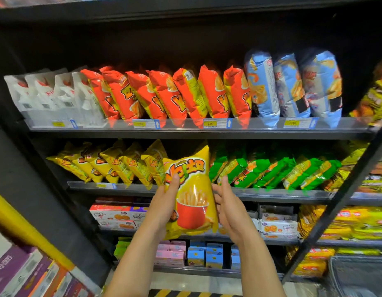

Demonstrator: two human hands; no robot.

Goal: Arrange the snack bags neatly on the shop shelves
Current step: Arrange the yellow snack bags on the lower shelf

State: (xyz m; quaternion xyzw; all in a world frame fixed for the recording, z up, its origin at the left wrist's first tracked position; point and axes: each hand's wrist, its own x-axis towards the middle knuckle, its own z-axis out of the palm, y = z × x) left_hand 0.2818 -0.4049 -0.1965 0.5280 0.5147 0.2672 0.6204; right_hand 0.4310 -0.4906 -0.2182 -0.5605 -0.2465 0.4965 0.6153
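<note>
A yellow snack bag (pixel 191 189) with fries in a red cup printed on it stands upright in front of the second shelf (pixel 271 195), facing me. My left hand (pixel 166 200) grips its left edge, thumb on the front. My right hand (pixel 229 202) is at its right edge with straight fingers touching the side. Behind it, a row of matching yellow bags (pixel 113 163) leans on the left of that shelf. Green bags (pixel 271 170) fill the right. There is a gap between the two rows behind the held bag.
The upper shelf (pixel 185 125) holds white bags (pixel 48 93), orange bags (pixel 168 93) and blue bags (pixel 293 86). Boxed biscuits (pixel 115 215) and small cartons (pixel 205 256) fill lower shelves. A neighbouring rack (pixel 357 221) stands at right, with boxes (pixel 25 273) at bottom left.
</note>
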